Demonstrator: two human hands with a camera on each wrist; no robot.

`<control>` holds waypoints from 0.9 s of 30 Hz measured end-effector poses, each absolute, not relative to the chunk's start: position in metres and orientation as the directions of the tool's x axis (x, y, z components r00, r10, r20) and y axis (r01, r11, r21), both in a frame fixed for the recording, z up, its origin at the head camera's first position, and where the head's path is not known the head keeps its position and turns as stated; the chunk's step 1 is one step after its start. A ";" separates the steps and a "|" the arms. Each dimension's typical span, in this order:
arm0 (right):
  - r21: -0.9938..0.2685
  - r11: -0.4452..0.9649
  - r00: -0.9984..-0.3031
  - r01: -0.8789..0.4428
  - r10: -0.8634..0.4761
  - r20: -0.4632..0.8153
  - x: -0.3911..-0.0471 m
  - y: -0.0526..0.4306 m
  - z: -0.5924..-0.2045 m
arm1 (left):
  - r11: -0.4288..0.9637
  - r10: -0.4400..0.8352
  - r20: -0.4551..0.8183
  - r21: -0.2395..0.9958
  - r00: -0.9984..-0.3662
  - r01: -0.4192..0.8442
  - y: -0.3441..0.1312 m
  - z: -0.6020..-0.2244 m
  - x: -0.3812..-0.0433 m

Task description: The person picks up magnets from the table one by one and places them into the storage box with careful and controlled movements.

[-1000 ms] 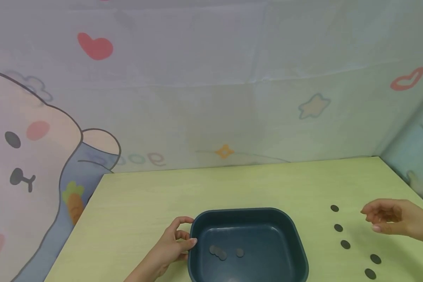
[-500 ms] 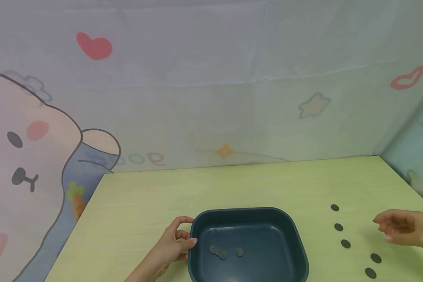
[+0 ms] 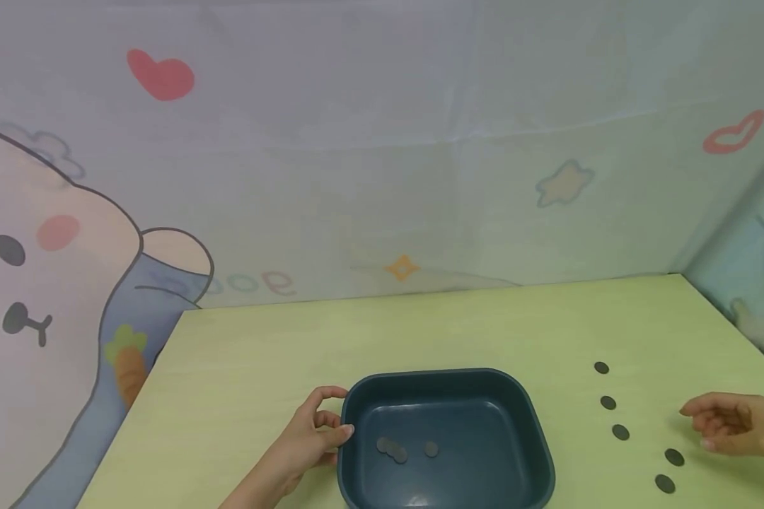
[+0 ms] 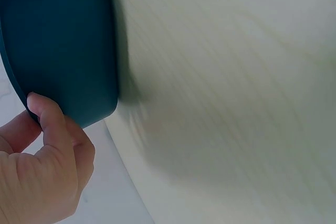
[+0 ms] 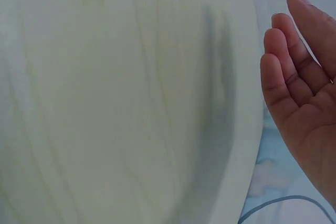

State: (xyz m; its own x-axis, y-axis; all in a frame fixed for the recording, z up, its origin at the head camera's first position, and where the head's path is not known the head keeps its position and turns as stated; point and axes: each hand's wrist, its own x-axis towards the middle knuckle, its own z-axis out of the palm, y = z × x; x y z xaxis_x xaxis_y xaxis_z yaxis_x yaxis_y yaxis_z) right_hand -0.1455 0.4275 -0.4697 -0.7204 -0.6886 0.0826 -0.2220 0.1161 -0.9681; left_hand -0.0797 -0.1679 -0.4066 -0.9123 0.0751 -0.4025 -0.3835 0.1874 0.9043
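A dark blue rectangular basin (image 3: pixel 448 382) stands at the front middle of the table. My left hand (image 3: pixel 305 438) grips its left rim, thumb over the edge and fingers outside; the left wrist view shows the same pinch on the basin wall (image 4: pixel 63 40). Several small grey discs (image 3: pixel 431 449) lie on the basin floor, some overlapping. To the right, several dark round discs (image 3: pixel 620 432) lie spread on the table. My right hand (image 3: pixel 741 425) hovers right of them, fingers loosely bent and holding nothing; in the right wrist view its palm (image 5: pixel 310 124) shows bare.
The light yellow-green table (image 3: pixel 280 339) runs back to a printed cloth backdrop (image 3: pixel 356 141) with hearts and a cartoon animal. A side cloth (image 3: pixel 757 283) hangs along the table's right edge.
My right hand has moved right and toward the table's front, away from the discs. The head view has shifted slightly. My left hand keeps its hold on the basin.
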 end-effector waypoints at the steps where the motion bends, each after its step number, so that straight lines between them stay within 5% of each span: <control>1: -0.971 0.113 -0.721 -0.212 -0.689 0.078 -0.146 0.428 -0.471 | 0.185 0.077 -0.401 0.905 -0.913 -0.382 -0.168 -0.406 -0.080; 22: -0.909 0.347 -0.754 -0.233 -0.655 -0.056 -0.141 0.423 -0.480 | 0.198 0.063 -0.415 0.897 -0.908 -0.396 -0.168 -0.408 -0.081; 27: -0.850 0.498 -0.770 -0.172 -0.606 -0.199 -0.140 0.417 -0.474 | 0.200 0.061 -0.418 0.895 -0.906 -0.400 -0.168 -0.408 -0.082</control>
